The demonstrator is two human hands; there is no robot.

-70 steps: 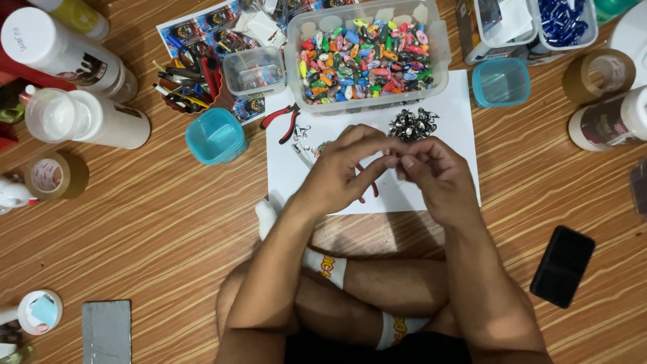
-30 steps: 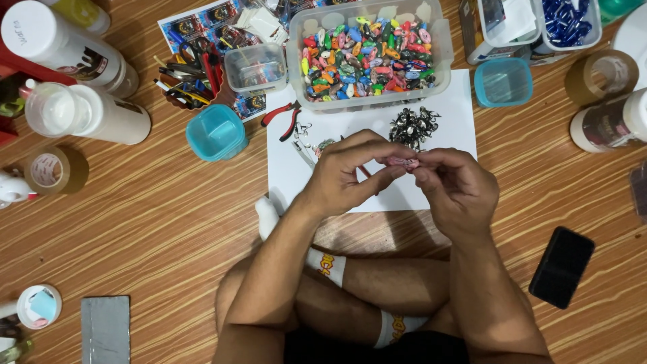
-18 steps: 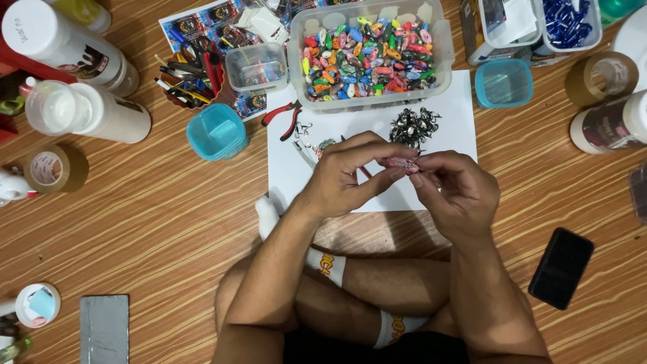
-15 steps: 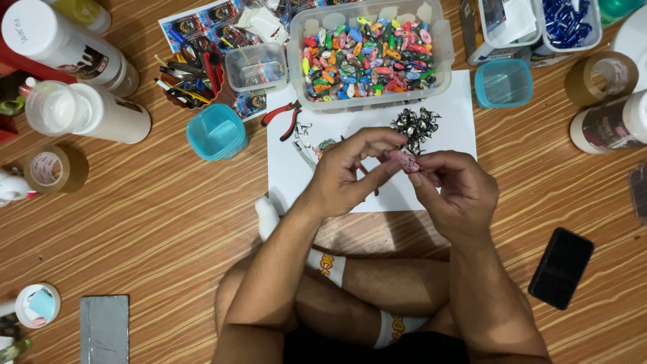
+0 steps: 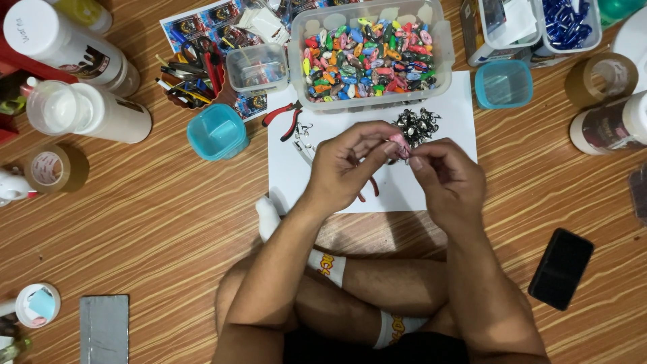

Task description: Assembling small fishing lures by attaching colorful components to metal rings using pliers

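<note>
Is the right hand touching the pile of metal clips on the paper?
Apart. The head view shows white paper between the right hand and the clips.

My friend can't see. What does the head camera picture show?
Both hands, left hand and right hand, pinch a small pink piece over a white sheet on a wooden floor. Behind sits a clear box of colourful pieces.

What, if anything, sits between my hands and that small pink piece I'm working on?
Nothing visible. The small pink piece is already pinched between the left hand and the right hand, above the white paper sheet, beside the pile of metal clasps.
</note>
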